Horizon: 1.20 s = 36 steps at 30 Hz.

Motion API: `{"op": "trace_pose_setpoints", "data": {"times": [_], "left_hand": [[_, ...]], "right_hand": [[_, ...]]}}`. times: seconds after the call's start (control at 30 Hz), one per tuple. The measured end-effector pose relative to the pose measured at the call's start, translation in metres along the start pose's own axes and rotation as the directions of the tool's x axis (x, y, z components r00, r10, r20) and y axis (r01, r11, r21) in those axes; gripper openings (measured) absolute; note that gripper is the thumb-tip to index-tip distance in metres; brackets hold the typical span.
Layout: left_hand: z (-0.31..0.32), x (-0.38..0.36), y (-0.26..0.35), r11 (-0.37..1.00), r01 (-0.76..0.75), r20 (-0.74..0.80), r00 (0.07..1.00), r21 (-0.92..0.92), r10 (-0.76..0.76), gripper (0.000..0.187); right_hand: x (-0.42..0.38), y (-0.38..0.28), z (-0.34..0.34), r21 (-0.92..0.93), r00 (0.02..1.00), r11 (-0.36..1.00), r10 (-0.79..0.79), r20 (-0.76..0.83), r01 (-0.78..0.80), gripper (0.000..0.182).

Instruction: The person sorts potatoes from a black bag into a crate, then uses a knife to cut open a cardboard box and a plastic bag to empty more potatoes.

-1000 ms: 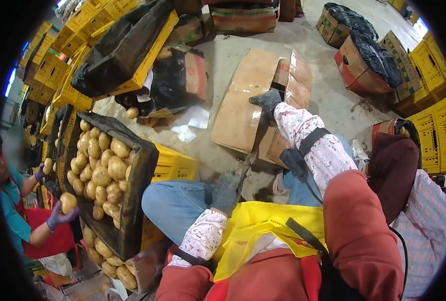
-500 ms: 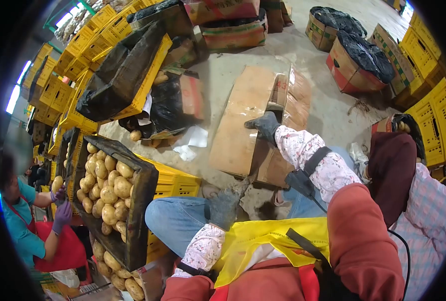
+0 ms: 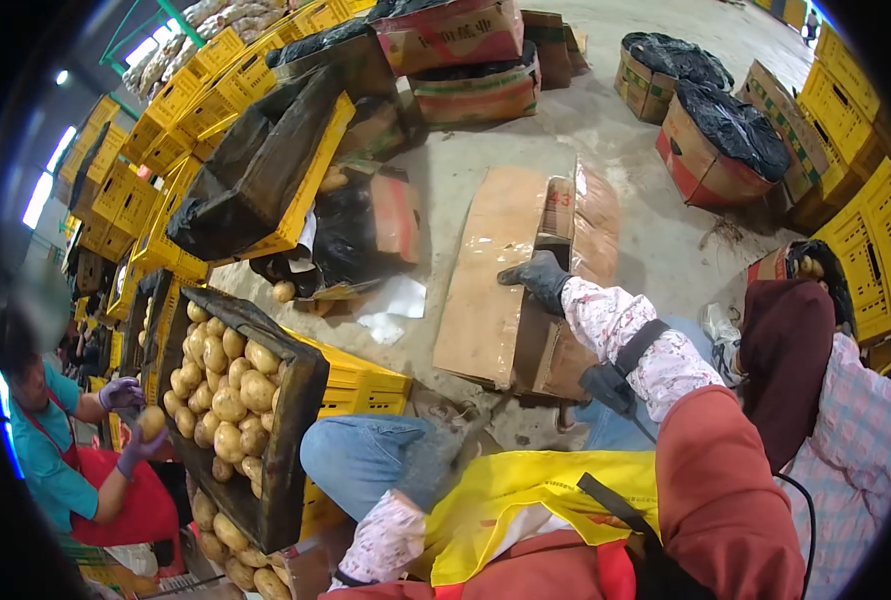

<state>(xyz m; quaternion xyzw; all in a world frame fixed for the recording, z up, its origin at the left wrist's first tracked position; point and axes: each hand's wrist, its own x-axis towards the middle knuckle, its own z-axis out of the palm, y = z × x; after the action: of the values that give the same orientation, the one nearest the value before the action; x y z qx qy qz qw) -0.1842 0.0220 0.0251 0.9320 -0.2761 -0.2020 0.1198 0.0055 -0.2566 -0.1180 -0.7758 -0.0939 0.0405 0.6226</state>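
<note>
Right grip point(image 3: 539, 281) stays on the carton point(image 3: 490, 290); left grip point(image 3: 433, 462) has drawn back.

Concrete flr point(image 3: 665, 235), yellow crates point(image 3: 865, 255) both sides, bright windows point(image 3: 37, 198) upper L.

The grey concrete floor point(image 3: 655, 235) carries one brown cardboard box point(image 3: 495, 290), printed with a red 43. To the left of this box there lie white paper point(image 3: 395, 308) and a carton with black plastic point(image 3: 395, 220), and stacked cartons point(image 3: 475, 92) stand beyond it. To the right of it are dark scraps point(image 3: 730, 235), and farther to the right and beyond, two plastic-covered cartons point(image 3: 690, 165) stand close together.
</note>
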Motion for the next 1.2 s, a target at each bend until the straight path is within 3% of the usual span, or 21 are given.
{"op": "trace_pose_setpoints", "data": {"times": [0.07,0.1,0.13,0.2,0.23,0.3,0.37,0.4,0.5,0.53,0.6,0.67,0.73,0.83,0.93,1.07,1.13,1.17,1.2], "left_hand": [[-0.021,-0.013,-0.008,0.959,-0.144,0.109,0.979,-0.242,0.174,0.046],[-0.034,-0.019,-0.011,0.96,-0.141,0.111,0.979,-0.244,0.172,0.046],[-0.049,-0.021,-0.016,0.835,-0.106,0.062,0.984,-0.541,0.165,0.046],[-0.087,-0.022,-0.021,0.707,-0.197,-0.134,0.98,-0.68,0.144,0.043],[-0.114,-0.017,-0.02,0.806,-0.082,-0.089,0.995,-0.587,0.036,0.044],[-0.13,0.012,-0.035,0.789,-0.263,-0.323,0.942,-0.556,0.086,0.044],[-0.143,0.044,-0.045,0.808,-0.266,-0.434,0.901,-0.526,0.015,0.04],[-0.146,0.066,-0.061,0.878,-0.306,-0.533,0.843,-0.367,0.071,0.035],[-0.162,0.112,-0.077,0.993,-0.107,-0.633,0.773,-0.053,0.05,0.022],[-0.167,0.124,-0.084,0.994,-0.101,-0.642,0.766,-0.052,0.044,0.022],[-0.176,0.144,-0.094,0.989,-0.135,-0.619,0.771,0.066,0.147,0.02],[-0.179,0.157,-0.099,0.991,-0.058,-0.627,0.769,0.123,0.123,0.022],[-0.186,0.162,-0.097,0.979,-0.149,-0.557,0.805,0.142,0.203,0.02],[-0.191,0.176,-0.106,0.954,-0.167,-0.516,0.811,0.251,0.278,0.018],[-0.202,0.188,-0.113,0.959,-0.1,-0.435,0.875,0.266,0.212,0.018],[-0.216,0.193,-0.124,0.932,-0.103,-0.254,0.946,0.347,0.2,0.018],[-0.213,0.194,-0.133,0.873,-0.318,-0.114,0.917,0.369,0.382,0.019],[-0.212,0.197,-0.135,0.882,-0.337,-0.095,0.918,0.329,0.386,0.02],[-0.211,0.198,-0.134,0.888,-0.358,-0.072,0.917,0.287,0.393,0.022]], "right_hand": [[-0.006,-0.007,0.007,-0.055,0.999,0.998,0.017,0.048,-0.014,0.039],[-0.011,-0.02,0.019,0.246,0.992,0.962,0.129,-0.013,-0.122,0.037],[-0.018,-0.036,0.03,0.528,0.968,0.826,0.251,-0.033,-0.196,0.035],[-0.038,-0.07,0.042,0.489,0.964,0.844,0.264,-0.019,-0.222,0.032],[-0.045,-0.074,0.051,0.459,0.97,0.86,0.243,0.021,-0.225,0.031],[-0.059,-0.087,0.067,0.428,0.974,0.875,0.212,0.08,-0.225,0.031],[-0.072,-0.101,0.079,0.211,0.984,0.969,0.093,0.154,-0.125,0.033],[-0.077,-0.103,0.086,0.211,0.982,0.971,0.08,0.169,-0.116,0.033],[-0.093,-0.108,0.101,0.241,0.975,0.964,0.062,0.215,-0.114,0.035],[-0.099,-0.113,0.104,0.312,0.97,0.937,0.084,0.227,-0.154,0.036],[-0.106,-0.118,0.107,0.376,0.964,0.907,0.1,0.244,-0.189,0.036],[-0.108,-0.119,0.108,0.273,0.954,0.935,0.158,0.256,-0.228,0.036],[-0.11,-0.127,0.106,0.248,0.954,0.943,0.159,0.253,-0.223,0.037],[-0.112,-0.138,0.104,0.287,0.957,0.934,0.141,0.255,-0.214,0.037],[-0.112,-0.147,0.103,0.143,0.946,0.969,0.155,0.284,-0.202,0.037],[-0.111,-0.165,0.102,0.091,0.957,0.988,0.095,0.274,-0.124,0.029],[-0.121,-0.157,0.115,-0.28,0.915,0.945,-0.042,0.401,0.166,0.023],[-0.124,-0.158,0.119,-0.296,0.928,0.944,-0.023,0.371,0.142,0.023],[-0.127,-0.163,0.124,-0.204,0.92,0.954,-0.135,0.367,0.221,0.019]]}}
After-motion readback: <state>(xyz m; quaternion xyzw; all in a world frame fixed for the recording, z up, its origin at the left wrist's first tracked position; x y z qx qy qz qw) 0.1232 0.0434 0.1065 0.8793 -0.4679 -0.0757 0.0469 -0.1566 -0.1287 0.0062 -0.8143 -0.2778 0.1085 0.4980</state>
